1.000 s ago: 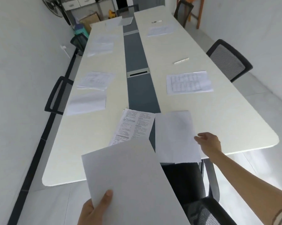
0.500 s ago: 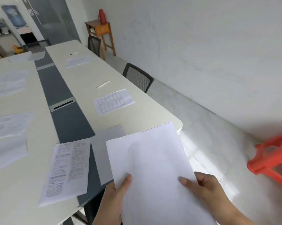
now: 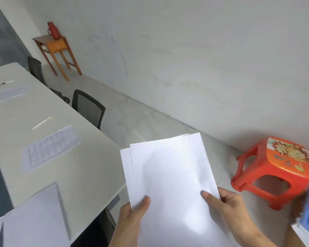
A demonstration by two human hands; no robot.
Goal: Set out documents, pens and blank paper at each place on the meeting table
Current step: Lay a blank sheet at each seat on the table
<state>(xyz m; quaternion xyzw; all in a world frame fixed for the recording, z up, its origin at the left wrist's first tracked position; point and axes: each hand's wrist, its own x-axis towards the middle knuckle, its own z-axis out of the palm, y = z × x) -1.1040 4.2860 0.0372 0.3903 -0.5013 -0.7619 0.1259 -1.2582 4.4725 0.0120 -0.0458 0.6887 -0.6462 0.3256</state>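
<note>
"Head view, starting left: a long cream-white meeting table (image 3: 89, 168), a printed white document sheet (image 3: 50, 148) lying flat with a slim white pen (image 3: 41, 122) just beyond it, and a blank white sheet (image 3: 36, 218) at the near corner. What worries you?"

"The thin sheaf of blank white paper (image 3: 171, 175) is in the air, off the table's end, over the floor. The left hand (image 3: 130, 218) has its grip clamped on the bottom-left edge, thumb on top; the right hand (image 3: 228, 205) pinches the bottom-right, thumb on top too. The sheets are fanned, a second edge showing at left and top. Slacken either grip and one slides out."

"And peeling off a single?"

"Could lift two, I'd say; they cling. Limp stuff, bowing slightly, soft shadows across it. Far right, a red plastic stool (image 3: 274, 175) stands on the floor beside the person, a trip risk if they step that way."
</note>
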